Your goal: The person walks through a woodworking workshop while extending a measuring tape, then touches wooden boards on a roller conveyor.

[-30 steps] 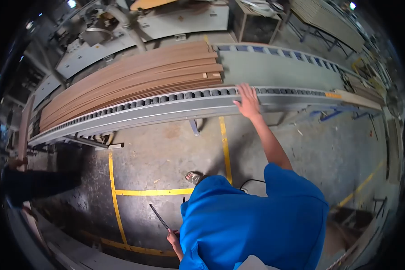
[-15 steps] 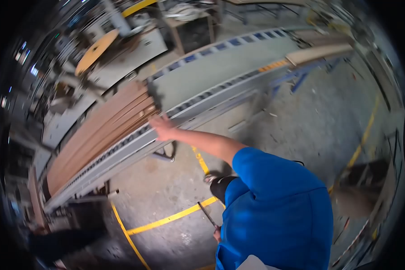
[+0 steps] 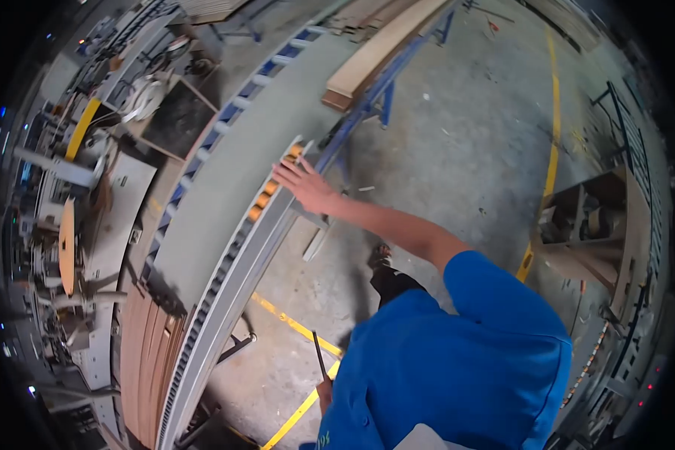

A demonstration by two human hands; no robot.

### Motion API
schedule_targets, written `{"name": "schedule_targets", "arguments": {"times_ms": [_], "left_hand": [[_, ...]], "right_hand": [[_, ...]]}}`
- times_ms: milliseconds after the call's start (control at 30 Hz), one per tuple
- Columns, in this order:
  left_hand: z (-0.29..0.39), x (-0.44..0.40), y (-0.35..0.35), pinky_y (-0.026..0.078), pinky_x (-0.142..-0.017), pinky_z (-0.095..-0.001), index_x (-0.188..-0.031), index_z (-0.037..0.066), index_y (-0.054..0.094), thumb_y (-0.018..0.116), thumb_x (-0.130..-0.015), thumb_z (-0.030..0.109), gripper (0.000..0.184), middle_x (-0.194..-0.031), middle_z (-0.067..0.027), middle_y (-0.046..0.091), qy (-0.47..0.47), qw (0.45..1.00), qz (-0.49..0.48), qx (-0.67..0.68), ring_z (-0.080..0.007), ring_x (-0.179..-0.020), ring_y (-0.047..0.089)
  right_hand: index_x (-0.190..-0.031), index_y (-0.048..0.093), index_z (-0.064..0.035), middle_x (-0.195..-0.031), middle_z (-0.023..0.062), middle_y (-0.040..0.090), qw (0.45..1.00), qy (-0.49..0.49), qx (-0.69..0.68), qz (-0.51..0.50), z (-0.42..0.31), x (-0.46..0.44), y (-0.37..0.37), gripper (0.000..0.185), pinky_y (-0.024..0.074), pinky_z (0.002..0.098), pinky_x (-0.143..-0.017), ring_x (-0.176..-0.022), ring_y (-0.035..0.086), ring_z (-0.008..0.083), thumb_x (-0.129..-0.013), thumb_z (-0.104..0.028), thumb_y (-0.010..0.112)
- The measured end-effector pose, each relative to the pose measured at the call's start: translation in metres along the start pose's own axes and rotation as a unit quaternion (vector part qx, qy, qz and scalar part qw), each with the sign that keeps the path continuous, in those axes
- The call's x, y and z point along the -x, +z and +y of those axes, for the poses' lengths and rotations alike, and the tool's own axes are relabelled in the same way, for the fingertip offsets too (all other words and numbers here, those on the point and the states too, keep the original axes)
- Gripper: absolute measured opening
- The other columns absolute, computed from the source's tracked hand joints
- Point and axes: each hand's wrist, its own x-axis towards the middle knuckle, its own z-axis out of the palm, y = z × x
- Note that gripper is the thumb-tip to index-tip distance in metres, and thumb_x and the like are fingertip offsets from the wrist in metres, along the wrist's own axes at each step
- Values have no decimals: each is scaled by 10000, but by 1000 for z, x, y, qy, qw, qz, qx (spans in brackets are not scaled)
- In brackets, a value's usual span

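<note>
My right hand (image 3: 307,187) reaches out with its fingers spread. It lies over the orange rollers (image 3: 260,204) on the near rail of a roller conveyor (image 3: 236,289), and its fingertips seem to touch them. Close to my body, my left hand (image 3: 325,391) is closed round a thin dark rod (image 3: 319,355), which points upward and away. Part of this hand is hidden by my blue shirt. A stack of brown wooden boards (image 3: 144,364) lies along the conveyor at the lower left, apart from both hands.
More long boards (image 3: 386,56) rest on a blue frame (image 3: 388,101) beyond my right hand. A wooden shelf box (image 3: 589,217) stands at the right. Yellow lines (image 3: 296,416) mark the concrete floor. Machines and a white worktable (image 3: 120,202) are along the left.
My right hand has gone from the end of the brown board stack to the orange rollers further along the rail. The view has turned right. The rod stays in my left hand.
</note>
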Motion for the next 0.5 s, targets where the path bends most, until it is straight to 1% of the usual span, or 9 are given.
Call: {"name": "schedule_targets", "arguments": {"times_ms": [100, 133, 167, 233, 267, 333, 367, 400, 500], "left_hand": [[80, -34, 26, 433, -509, -313, -647, 34, 634, 399, -810, 461, 514, -573, -73, 585, 22, 997, -49, -50, -171, -555, 565], [117, -57, 31, 433, -514, -311, -659, 39, 638, 393, -814, 456, 509, -573, -69, 586, 88, 994, -33, -57, -173, -553, 563], [151, -85, 31, 434, -518, -309, -670, 44, 643, 386, -818, 452, 504, -574, -65, 586, 155, 986, -17, -64, -174, -551, 561], [239, -129, 35, 431, -551, -310, -679, 48, 653, 382, -826, 443, 501, -575, -55, 585, -17, 986, -140, 94, -175, -561, 557], [280, -143, 43, 431, -551, -310, -679, 48, 653, 382, -826, 443, 501, -575, -55, 585, -10, 986, -145, 83, -175, -561, 557], [372, -174, 58, 422, -552, -281, -700, 29, 651, 387, -831, 430, 498, -544, -56, 568, 132, 985, -103, -38, -164, -543, 543], [413, -184, 65, 422, -552, -281, -700, 29, 651, 387, -831, 430, 498, -544, -56, 568, 146, 982, -109, -49, -164, -543, 543], [455, -190, 76, 420, -555, -281, -699, 29, 651, 391, -831, 426, 492, -539, -58, 562, 172, 976, -116, -61, -163, -541, 538], [573, -215, 115, 415, -560, -281, -696, 28, 650, 401, -830, 417, 481, -529, -61, 552, 233, 960, -133, -84, -160, -536, 529]], "right_hand": [[-1202, 351, -1, -1279, 160, 301, 995, 55, -65, 53, 83, 32, -9, 637, 154, 443, -1006, -1202, 265, 272, -626, -154, 577], [-1202, 351, -1, -1279, 160, 301, 995, 62, -60, 50, 104, 47, -6, 637, 154, 443, -1006, -1202, 265, 272, -626, -154, 577], [-1209, 337, 0, -1277, 158, 304, 982, 114, -148, 23, 115, 66, 3, 628, 143, 450, -1009, -1209, 254, 280, -656, -178, 574], [-1208, 331, -5, -1270, 162, 312, 945, 188, -261, -55, 137, 111, 23, 596, 139, 460, -1008, -1213, 246, 291, -700, -216, 561], [-1200, 340, -12, -1265, 166, 317, 927, 214, -288, -109, 150, 141, 29, 572, 148, 462, -1005, -1208, 249, 295, -715, -230, 552], [-1090, 480, -65, -1188, 168, 420, 829, 309, -407, -229, 184, 201, 50, 424, 260, 429, -956, -1132, 365, 307, -737, -294, 537], [-995, 547, -63, -1130, 161, 478, 809, 328, -445, -200, 202, 240, 70, 348, 343, 379, -894, -1031, 457, 309, -712, -265, 568], [-963, 564, -57, -1087, 162, 505, 837, 341, -423, -68, 217, 287, 85, 343, 418, 348, -793, -923, 513, 298, -672, -232, 611], [-961, 587, -78, -971, 159, 562, 758, 527, -381, -53, 279, 395, 82, 362, 449, 335, -697, -798, 565, 277, -625, -206, 630]]}}
